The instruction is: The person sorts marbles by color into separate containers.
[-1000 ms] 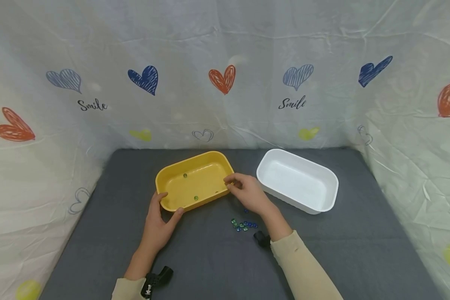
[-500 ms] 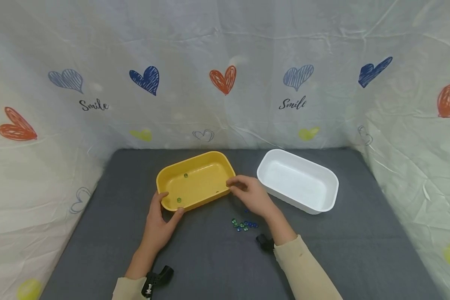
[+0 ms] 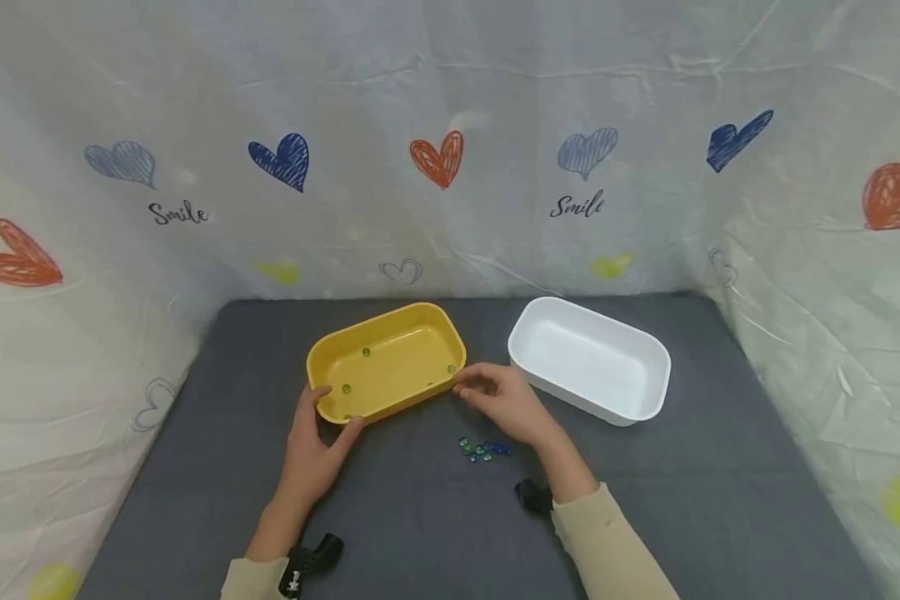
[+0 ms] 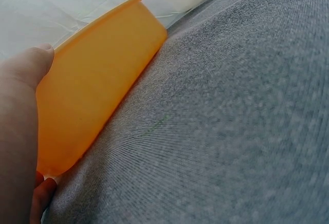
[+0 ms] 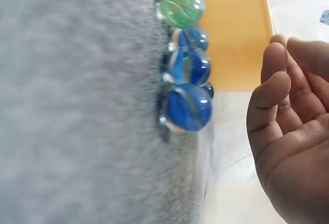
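My left hand grips the near left corner of a yellow tray. In the left wrist view its fingers show at the tray's lower corner. Inside the tray lie several green glass marbles, one marble near the right end. Just off that end my right hand hovers, fingers loosely bent. The right wrist view shows nothing between the visible fingers. Below it, a cluster of green and blue marbles rests on the cloth, including a green marble and a blue marble.
To the right stands a white tray with no marbles seen inside. Dark grey cloth covers the table. Behind it hangs a pale curtain printed with hearts.
A green marble now shows at the yellow tray's right end. Another marble inside has rolled left. The right hand has drawn slightly down and right; the left hand keeps its hold.
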`<state>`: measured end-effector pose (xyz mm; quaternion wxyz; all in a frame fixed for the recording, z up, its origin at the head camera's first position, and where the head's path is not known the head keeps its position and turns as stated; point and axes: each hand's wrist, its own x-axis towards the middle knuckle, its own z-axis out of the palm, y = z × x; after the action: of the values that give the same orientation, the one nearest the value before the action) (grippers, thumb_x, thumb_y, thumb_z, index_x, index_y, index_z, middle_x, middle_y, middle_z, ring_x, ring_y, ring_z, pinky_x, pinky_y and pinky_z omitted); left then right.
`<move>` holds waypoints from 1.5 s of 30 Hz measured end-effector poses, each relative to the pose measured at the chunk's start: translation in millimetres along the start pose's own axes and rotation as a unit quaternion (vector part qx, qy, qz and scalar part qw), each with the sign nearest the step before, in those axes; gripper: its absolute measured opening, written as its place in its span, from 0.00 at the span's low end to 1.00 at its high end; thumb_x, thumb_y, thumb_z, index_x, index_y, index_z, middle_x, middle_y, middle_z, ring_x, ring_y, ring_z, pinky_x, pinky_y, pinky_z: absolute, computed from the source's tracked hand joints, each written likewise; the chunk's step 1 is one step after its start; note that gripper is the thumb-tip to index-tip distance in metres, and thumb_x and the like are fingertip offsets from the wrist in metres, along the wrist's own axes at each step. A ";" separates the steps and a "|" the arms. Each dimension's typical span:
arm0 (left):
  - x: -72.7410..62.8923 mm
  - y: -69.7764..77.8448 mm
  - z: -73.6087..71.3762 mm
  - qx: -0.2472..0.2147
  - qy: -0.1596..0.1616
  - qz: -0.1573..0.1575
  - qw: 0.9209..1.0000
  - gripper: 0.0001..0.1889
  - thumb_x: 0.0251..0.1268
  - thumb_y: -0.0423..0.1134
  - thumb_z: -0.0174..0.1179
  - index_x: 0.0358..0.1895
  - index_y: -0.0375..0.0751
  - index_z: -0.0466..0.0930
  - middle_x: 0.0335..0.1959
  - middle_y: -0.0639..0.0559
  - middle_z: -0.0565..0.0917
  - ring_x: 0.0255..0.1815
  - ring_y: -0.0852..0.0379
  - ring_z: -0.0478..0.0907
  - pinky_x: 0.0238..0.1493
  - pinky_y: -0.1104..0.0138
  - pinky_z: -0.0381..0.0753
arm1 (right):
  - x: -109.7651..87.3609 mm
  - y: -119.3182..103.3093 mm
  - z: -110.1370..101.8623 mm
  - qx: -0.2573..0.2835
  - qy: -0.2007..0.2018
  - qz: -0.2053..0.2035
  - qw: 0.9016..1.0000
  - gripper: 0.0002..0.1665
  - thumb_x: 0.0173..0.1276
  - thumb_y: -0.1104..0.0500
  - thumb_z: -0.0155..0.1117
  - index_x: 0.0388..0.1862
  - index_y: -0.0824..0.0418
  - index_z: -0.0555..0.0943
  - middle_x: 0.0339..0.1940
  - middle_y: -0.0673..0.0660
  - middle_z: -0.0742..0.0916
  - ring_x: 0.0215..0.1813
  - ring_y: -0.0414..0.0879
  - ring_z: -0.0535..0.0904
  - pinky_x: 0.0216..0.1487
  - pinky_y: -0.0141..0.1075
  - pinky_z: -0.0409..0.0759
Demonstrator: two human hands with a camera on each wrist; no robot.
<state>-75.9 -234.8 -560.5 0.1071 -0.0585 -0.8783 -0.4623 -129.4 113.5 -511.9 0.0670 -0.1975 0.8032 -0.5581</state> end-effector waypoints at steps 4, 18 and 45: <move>0.2 -1.3 -0.6 0.007 0.001 0.000 1.000 0.43 0.75 0.46 0.74 0.83 0.35 0.59 0.90 0.40 0.50 0.86 0.36 0.58 0.75 0.39 0.67 | -5.1 1.6 1.8 -0.014 -0.024 0.006 1.000 0.14 0.80 0.62 0.70 0.61 0.62 0.89 0.50 0.55 0.93 0.46 0.48 0.88 0.45 0.37 0.86; 0.7 -0.9 -0.6 0.006 0.003 0.003 1.000 0.43 0.75 0.45 0.74 0.82 0.33 0.59 0.90 0.38 0.50 0.86 0.35 0.58 0.75 0.37 0.67 | -17.6 8.6 4.2 -0.032 -0.088 0.032 0.995 0.13 0.80 0.60 0.71 0.59 0.58 0.90 0.47 0.46 0.92 0.44 0.45 0.85 0.47 0.39 0.83; 0.5 1.2 -0.6 0.012 0.000 -0.003 1.000 0.43 0.75 0.46 0.74 0.82 0.35 0.59 0.90 0.39 0.50 0.86 0.36 0.59 0.74 0.39 0.68 | -22.4 9.3 9.1 -0.072 -0.148 0.028 0.986 0.20 0.75 0.71 0.65 0.60 0.58 0.90 0.49 0.47 0.93 0.46 0.39 0.86 0.46 0.36 0.84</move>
<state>-76.1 -234.7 -559.1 0.1064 -0.0547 -0.8840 -0.4519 -108.2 117.1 -526.4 0.1863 -0.2600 0.8274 -0.4616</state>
